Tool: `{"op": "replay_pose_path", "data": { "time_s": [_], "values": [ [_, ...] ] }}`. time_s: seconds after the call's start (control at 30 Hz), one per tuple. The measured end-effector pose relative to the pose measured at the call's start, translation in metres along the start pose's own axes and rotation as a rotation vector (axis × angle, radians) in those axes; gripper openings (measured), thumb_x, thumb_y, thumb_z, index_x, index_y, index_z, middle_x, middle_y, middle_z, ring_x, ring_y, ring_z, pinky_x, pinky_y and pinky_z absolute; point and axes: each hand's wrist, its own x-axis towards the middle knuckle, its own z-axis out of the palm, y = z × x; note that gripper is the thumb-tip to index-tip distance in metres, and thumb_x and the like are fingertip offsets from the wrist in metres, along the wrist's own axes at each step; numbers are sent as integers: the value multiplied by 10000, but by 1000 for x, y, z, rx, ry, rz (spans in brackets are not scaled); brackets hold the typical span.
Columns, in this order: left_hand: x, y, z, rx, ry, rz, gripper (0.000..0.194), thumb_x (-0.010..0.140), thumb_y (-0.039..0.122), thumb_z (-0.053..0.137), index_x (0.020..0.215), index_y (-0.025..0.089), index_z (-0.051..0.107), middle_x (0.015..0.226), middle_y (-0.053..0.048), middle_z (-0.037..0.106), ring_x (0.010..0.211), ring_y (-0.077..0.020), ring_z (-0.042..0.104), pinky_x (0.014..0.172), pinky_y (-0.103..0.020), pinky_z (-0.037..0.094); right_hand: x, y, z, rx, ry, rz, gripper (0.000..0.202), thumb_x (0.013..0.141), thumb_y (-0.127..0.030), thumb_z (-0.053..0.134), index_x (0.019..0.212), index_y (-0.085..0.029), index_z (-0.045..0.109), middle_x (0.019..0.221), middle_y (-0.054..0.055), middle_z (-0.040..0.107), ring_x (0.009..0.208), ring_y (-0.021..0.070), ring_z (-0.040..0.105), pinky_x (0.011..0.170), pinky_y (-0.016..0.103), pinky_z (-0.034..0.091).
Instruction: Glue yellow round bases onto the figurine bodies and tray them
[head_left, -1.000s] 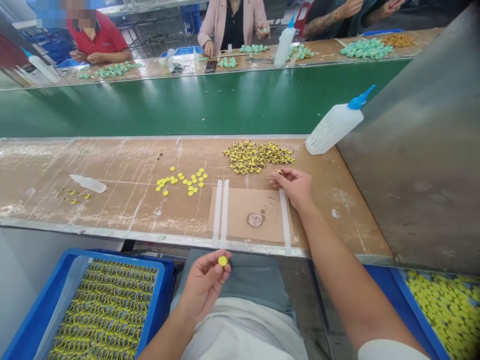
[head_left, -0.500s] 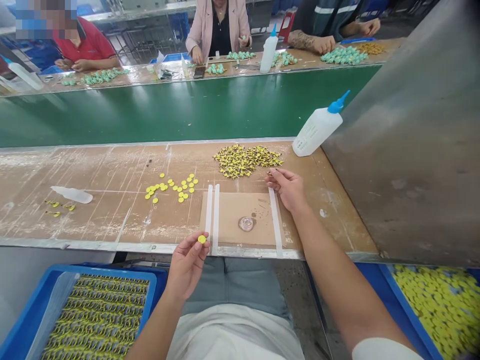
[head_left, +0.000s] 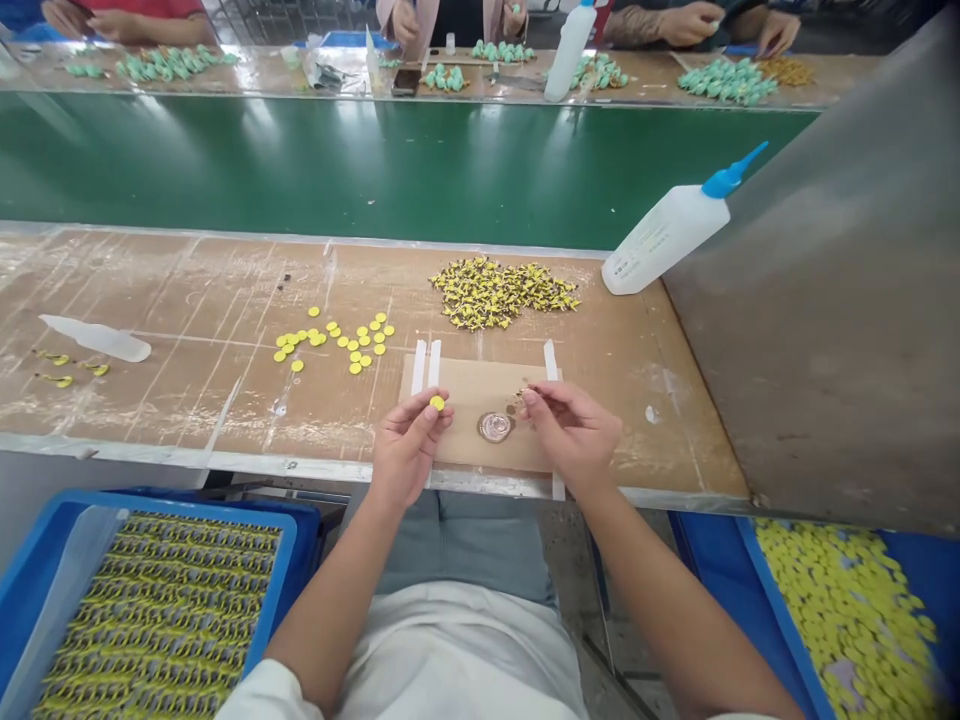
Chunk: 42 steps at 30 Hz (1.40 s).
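Note:
My left hand (head_left: 409,445) pinches a small round yellow disc (head_left: 437,403) between thumb and fingertips, over the left side of a taped cardboard sheet (head_left: 465,375). My right hand (head_left: 574,430) is closed at the fingertips above the sheet's right side; a tiny dark piece seems to show there, too small to name. Between the hands, on the cardboard, lies a small puddle of clear, glossy stuff (head_left: 495,427). Beyond the sheet is a heap of small yellow-and-black pieces (head_left: 502,292). Loose yellow discs (head_left: 364,340) are scattered to the left.
A white bottle with a blue nozzle (head_left: 667,240) leans against a metal panel (head_left: 847,300) on the right. Blue trays of yellow parts stand low at left (head_left: 281,560) and right (head_left: 780,625). Past the green belt (head_left: 300,165), other people handle mint-green pieces (head_left: 727,82).
My right hand has come from the edge of the heap toward me, over the cardboard. My left hand has moved up and right with the yellow disc. The view has tilted down.

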Motion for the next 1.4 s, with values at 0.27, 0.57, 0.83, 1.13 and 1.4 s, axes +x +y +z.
{"op": "replay_pose_path", "data": {
  "time_s": [0.27, 0.57, 0.83, 1.13, 1.4],
  "values": [
    [-1, -2, -3, -8, -15, 8, 294, 687, 279, 917, 951, 190, 820, 965, -64, 802, 750, -94, 734, 724, -161, 594, -14, 2, 0, -154, -48, -214, 30, 911, -206, 761, 937, -216, 774, 874, 56, 744, 766, 208, 712, 626, 312, 590],
    [-1, -1, -1, -35, -31, -2, 280, 707, 284, 905, 955, 185, 820, 949, -56, 796, 745, -82, 724, 727, -148, 594, -18, 6, -1, -169, -71, -179, 101, 888, -164, 784, 955, -238, 799, 876, 45, 750, 755, 210, 716, 649, 307, 585],
    [-1, -1, -3, -49, -54, -16, 288, 712, 286, 898, 969, 185, 815, 964, -58, 794, 751, -85, 723, 734, -159, 594, -17, 5, 1, -180, -73, -185, 54, 891, -185, 785, 926, -224, 800, 845, 50, 750, 727, 205, 714, 644, 312, 599],
    [-2, -2, -4, -43, -30, -19, 286, 709, 281, 895, 966, 187, 811, 989, -68, 788, 761, -98, 718, 764, -207, 587, -19, 4, 0, -167, -10, -150, 54, 879, -248, 808, 915, -214, 788, 879, 61, 762, 750, 223, 730, 685, 345, 626],
    [-1, -3, -6, -19, -15, -10, 300, 701, 266, 897, 982, 207, 813, 1031, -63, 783, 799, -105, 720, 802, -222, 585, -19, 3, -13, -314, -41, -327, 155, 884, -172, 784, 1009, -262, 786, 879, 38, 757, 700, 197, 703, 564, 295, 575]
  ]
}}
